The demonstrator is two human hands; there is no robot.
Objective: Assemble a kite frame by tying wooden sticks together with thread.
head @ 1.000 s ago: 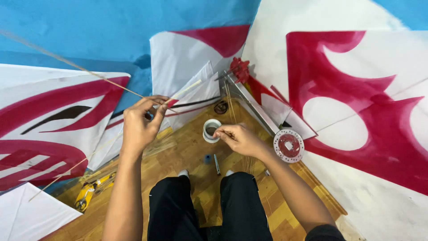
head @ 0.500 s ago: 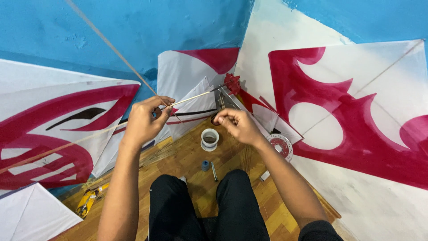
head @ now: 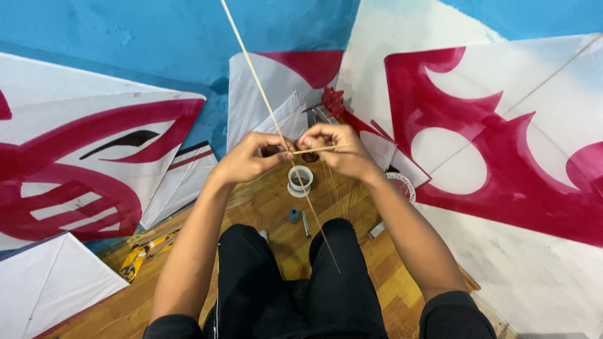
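I sit on a wooden floor [head: 276, 207] with my knees in black trousers in front of me. My left hand [head: 248, 157] pinches a long thin bamboo stick [head: 264, 100] that runs from the top of the view down past my knees. My right hand [head: 339, 147] holds a short thin stick [head: 314, 149] crosswise against the long one, fingers closed on it. The two hands meet where the sticks cross, above a small white cup [head: 300, 180].
Large white and red kites [head: 502, 144] lean all around, with another kite [head: 81, 169] on the left over blue sheeting. On the floor lie a small blue spool [head: 294, 216], a metal tube [head: 306, 224], a tape roll [head: 402, 185] and a yellow tool [head: 141, 254].
The long stick has swung from lying flat toward the left to nearly upright. My right hand has risen from the floor to meet my left hand and now holds a short stick.
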